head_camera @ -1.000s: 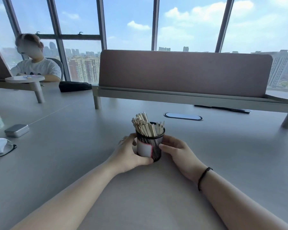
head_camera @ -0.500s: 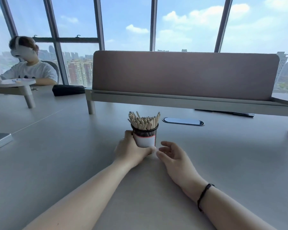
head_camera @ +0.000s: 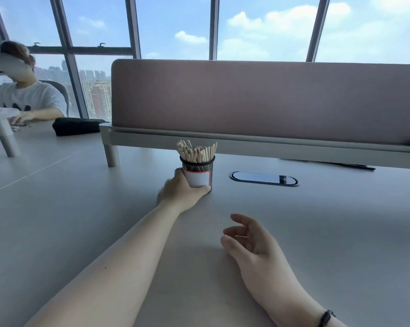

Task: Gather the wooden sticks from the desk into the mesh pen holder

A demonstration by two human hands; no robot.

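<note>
Two bare hands work a pale grey desk (head_camera: pixel 57 232), and nearest the camera the right hand (head_camera: pixel 249 237) lies loose and empty, fingers relaxed, well short of the mesh pen holder (head_camera: pixel 200 169). Beyond it the left hand (head_camera: pixel 181 193) grips that one black holder low on its side, thumb curled across the front under a white label (head_camera: pixel 197 179), the base seemingly resting on the desk. One dense bundle of wooden sticks (head_camera: pixel 196 151), too many to count, stands upright in the holder and fans above its rim; no loose stick shows on the desk around it, so the gathering looks all but done. Placing the holder well would mean keeping it level and sliding it gently rather than tipping it, since the top-heavy fan of sticks could spill, and letting go only once it sits flat. Just right of the holder lies one oval cable port (head_camera: pixel 264 178). Behind the holder stands one pink-grey divider screen (head_camera: pixel 258 97) on a raised shelf. Far left of the holder lies one black pouch (head_camera: pixel 75 126), and one seated person in a white T-shirt (head_camera: pixel 24 100) sits by the windows.
</note>
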